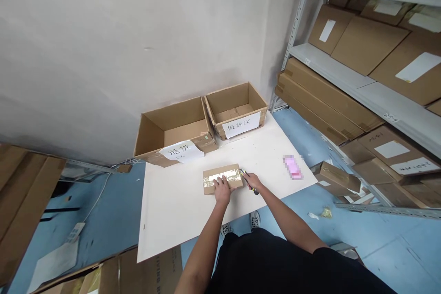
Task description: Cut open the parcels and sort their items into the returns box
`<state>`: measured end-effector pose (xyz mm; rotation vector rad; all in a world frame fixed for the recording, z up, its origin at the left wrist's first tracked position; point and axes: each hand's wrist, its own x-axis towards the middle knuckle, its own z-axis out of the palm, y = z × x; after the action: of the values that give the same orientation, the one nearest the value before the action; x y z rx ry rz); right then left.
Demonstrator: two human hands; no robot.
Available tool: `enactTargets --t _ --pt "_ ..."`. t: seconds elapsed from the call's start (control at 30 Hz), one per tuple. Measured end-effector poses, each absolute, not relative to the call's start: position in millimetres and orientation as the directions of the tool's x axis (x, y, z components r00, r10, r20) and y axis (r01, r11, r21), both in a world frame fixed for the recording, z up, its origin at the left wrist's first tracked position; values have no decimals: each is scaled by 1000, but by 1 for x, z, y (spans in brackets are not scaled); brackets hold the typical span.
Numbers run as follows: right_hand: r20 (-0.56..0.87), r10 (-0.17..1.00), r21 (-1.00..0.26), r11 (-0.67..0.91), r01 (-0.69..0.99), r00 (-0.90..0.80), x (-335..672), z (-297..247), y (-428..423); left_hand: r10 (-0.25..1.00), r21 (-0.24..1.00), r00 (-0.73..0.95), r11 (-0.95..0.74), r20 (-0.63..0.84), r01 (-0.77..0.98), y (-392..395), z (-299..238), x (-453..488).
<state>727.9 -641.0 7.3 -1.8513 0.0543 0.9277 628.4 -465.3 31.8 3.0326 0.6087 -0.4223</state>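
A small taped cardboard parcel (222,177) lies on the white table (179,211). My left hand (221,189) rests on the parcel's near edge with fingers curled over it, holding it down. My right hand (253,180) is closed around a box cutter (246,176) with a dark and yellow handle, its tip at the parcel's right end.
Two open cardboard boxes with paper labels stand at the table's back: a larger left box (172,131) and a smaller right box (237,109). A pink item (292,167) lies on the table's right. Metal shelves (365,82) with flat cartons stand on the right. Cartons lie on the blue floor.
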Motion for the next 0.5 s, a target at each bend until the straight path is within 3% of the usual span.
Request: enactTargets --t 0.3,0.4,0.5 --pt "-636 398 -745 -542 -390 662 691 -4 -682 355 -21 884 -930 -305 366 -461 47 635" --pt "-653 201 -722 -458 -519 730 697 -14 -690 305 38 885 -940 -351 339 -436 58 643" --pt "-644 6 -664 -502 -554 765 711 -26 -694 237 59 907 -960 -348 273 -402 66 649"
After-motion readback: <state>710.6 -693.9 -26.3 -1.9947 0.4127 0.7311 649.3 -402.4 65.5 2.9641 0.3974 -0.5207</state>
